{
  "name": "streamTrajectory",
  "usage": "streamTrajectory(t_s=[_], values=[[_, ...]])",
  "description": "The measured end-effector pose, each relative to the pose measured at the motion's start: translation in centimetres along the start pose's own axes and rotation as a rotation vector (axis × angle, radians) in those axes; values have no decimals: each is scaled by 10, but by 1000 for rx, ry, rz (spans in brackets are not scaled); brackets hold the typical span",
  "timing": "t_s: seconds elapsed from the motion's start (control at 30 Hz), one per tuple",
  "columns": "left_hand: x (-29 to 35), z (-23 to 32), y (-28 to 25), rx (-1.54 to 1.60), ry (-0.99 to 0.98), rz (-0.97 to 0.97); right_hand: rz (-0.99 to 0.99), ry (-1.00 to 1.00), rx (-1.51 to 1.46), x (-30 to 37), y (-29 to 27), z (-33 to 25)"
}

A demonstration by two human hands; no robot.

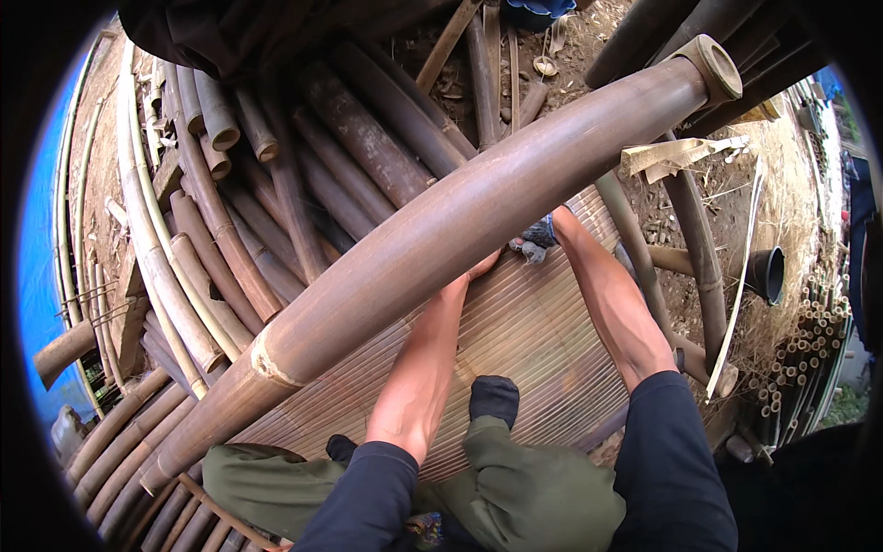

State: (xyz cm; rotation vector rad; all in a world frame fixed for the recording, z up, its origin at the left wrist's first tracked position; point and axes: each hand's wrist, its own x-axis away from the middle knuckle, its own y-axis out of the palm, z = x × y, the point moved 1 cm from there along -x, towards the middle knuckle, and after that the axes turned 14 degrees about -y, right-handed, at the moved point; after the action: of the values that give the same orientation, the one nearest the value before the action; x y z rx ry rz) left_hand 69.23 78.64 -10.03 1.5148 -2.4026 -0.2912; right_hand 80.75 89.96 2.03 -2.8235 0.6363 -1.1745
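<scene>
A thick brown bamboo pole (478, 207) lies slantwise across the view, its far end at the upper right and its near end at the lower left. A pale node ring marks its lower part. Just below the pole's middle is my left hand (484, 265), bare and mostly hidden by it; its fingers do not show. My right hand (535, 241) is close by in a blue and grey glove, its fingers curled beside the pole's lower edge. What it grips is hidden. Beneath both forearms spreads a slatted bamboo platform (533, 350).
Brown bamboo lengths (354, 170) are heaped on the left, with more poles (129, 432) at the lower left. A dark sock (494, 401) shows on my foot on the platform. Right of it stand a bamboo frame post (694, 244), a black container (765, 274) and stacked cut bamboo (805, 354).
</scene>
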Motion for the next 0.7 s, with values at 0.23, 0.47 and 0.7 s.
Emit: streamTrajectory(t_s=[0.23, 0.47, 0.7], values=[[2, -85, 1, -2828, 292, 1409, 142, 35, -38, 60, 4, 22], [19, -67, -10, -2798, 785, 1319, 626, -341, 452, 100, 25, 42], [1, -62, -31, -2464, 1312, 1526, 739, -283, 450, 101, 45, 27]])
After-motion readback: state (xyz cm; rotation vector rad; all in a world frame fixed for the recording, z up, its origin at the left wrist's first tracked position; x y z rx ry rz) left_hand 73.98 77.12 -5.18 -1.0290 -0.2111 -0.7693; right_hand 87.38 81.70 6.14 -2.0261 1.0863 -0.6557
